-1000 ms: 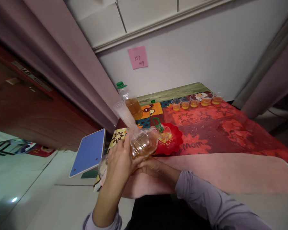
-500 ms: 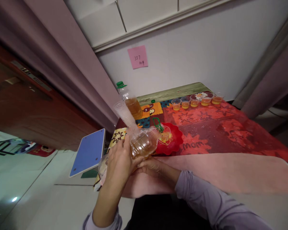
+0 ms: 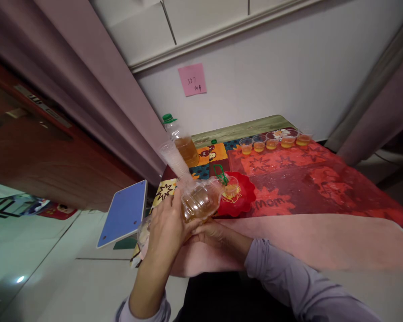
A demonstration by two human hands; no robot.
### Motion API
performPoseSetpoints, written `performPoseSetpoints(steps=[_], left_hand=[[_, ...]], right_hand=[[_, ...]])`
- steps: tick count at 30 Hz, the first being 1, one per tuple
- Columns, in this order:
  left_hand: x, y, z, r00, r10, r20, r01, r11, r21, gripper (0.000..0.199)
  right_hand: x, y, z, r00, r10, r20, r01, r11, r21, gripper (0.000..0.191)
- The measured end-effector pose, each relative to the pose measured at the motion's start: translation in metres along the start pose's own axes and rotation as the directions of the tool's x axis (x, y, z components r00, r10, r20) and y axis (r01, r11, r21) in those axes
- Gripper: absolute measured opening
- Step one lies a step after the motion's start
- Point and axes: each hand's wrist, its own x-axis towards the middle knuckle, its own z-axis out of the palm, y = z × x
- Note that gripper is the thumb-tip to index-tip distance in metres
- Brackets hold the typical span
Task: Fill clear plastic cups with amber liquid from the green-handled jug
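A large clear plastic bottle point(image 3: 201, 200) of amber liquid lies tilted on its side, its mouth pointing right. Wrapped over its body from the left is my left hand point(image 3: 168, 223). From below, my right hand point(image 3: 210, 233) grips the bottle too, fingers partly hidden under it. A green handle ring point(image 3: 219, 174) hangs at the bottle's neck. Right at the mouth is a clear plastic cup point(image 3: 232, 185), standing on a red scalloped plate point(image 3: 246, 201). Whether liquid is flowing is hard to see.
A second bottle point(image 3: 186, 150) with a green cap stands behind, beside a leaning stack of clear cups point(image 3: 174, 158). Several cups with amber liquid point(image 3: 272, 143) line the table's back right. A green cap point(image 3: 214, 141) lies near the wall. A blue board point(image 3: 123, 213) is at the left.
Almost nothing differs. Both hands keep the bottle tilted at the cup, with only a very slight shift in the view.
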Motion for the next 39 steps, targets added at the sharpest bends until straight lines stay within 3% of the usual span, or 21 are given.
performPoseSetpoints(steps=[11,19,30,39], left_hand=[[-0.0001,-0.0063,0.0065,0.997,0.046,-0.062,-0.047,0.999,-0.008,0.091],[-0.0004,0.0007,-0.0014,1.0,0.001,-0.005,-0.001,1.0,-0.01,0.09],[-0.0005,-0.0067,0.007,0.998,0.036,-0.051,-0.036,0.999,0.004,0.092],[0.0001,-0.0007,0.0001,1.0,0.006,-0.008,-0.006,1.0,0.001,0.091]], right_hand=[[0.0006,0.0,0.001,1.0,-0.008,-0.001,0.008,1.0,-0.002,0.036],[0.0035,0.0044,-0.0024,1.0,-0.019,0.003,0.019,1.0,-0.012,0.029],[0.0003,-0.0008,0.0018,1.0,-0.022,-0.005,0.022,1.0,-0.011,0.036],[-0.0032,-0.0048,0.0048,1.0,-0.014,-0.02,0.015,1.0,0.01,0.041]])
